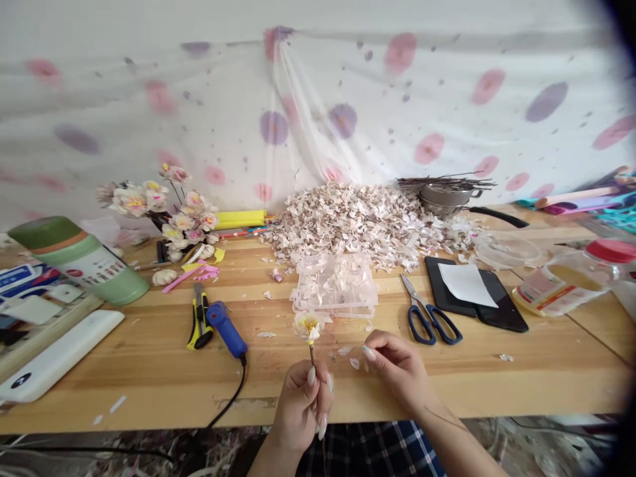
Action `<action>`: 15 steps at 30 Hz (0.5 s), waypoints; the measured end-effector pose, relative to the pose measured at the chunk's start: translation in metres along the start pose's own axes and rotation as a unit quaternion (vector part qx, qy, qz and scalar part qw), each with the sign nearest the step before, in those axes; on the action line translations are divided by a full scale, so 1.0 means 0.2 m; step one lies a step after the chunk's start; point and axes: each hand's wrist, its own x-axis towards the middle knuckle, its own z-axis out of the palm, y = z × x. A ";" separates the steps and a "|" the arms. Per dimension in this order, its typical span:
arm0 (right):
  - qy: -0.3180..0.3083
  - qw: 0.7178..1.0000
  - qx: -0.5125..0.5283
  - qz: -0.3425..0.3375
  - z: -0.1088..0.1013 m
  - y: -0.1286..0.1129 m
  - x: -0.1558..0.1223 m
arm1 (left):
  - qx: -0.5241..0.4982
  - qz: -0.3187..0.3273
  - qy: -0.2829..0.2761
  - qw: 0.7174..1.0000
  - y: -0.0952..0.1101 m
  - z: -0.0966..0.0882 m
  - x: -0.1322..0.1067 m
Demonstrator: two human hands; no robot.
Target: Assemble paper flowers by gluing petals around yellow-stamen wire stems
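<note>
My left hand [303, 404] is closed around the thin brown stem of a handmade flower [309, 326], held upright near the table's front edge. The flower has pale petals and a yellow centre. To its right, my right hand [400, 368] is pinched, thumb against forefinger, low over the table; whatever lies between the fingertips is too small to make out. A few loose whitish petals [354, 364] lie beside those fingertips. Just beyond the flower sits a clear plastic compartment box [334, 291] with pale petal pieces on it.
Behind rises a large heap of pale petal scraps [358, 222]. Blue-handled scissors [431, 321], a black tablet [447, 298] and a jar [564, 285] lie right. Left are a utility knife [199, 318], a blue corded tool [227, 331], a green bottle [94, 265] and finished flowers [189, 222].
</note>
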 end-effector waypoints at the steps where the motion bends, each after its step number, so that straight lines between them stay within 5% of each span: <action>1: -0.028 0.999 0.014 -0.020 0.01 -0.02 0.01 | 0.003 -0.003 -0.002 1.000 0.01 0.01 0.01; 6: -0.156 0.980 0.013 -0.125 0.09 -0.27 0.15 | 0.020 -0.013 -0.041 0.999 0.07 0.12 0.12; 10: -0.163 0.976 -0.071 -0.129 0.13 -0.47 0.28 | 0.060 -0.022 -0.074 0.995 0.13 0.19 0.23; 15: -0.183 0.970 -0.069 -0.145 0.11 -0.53 0.40 | 0.123 -0.026 -0.052 0.991 0.19 0.23 0.36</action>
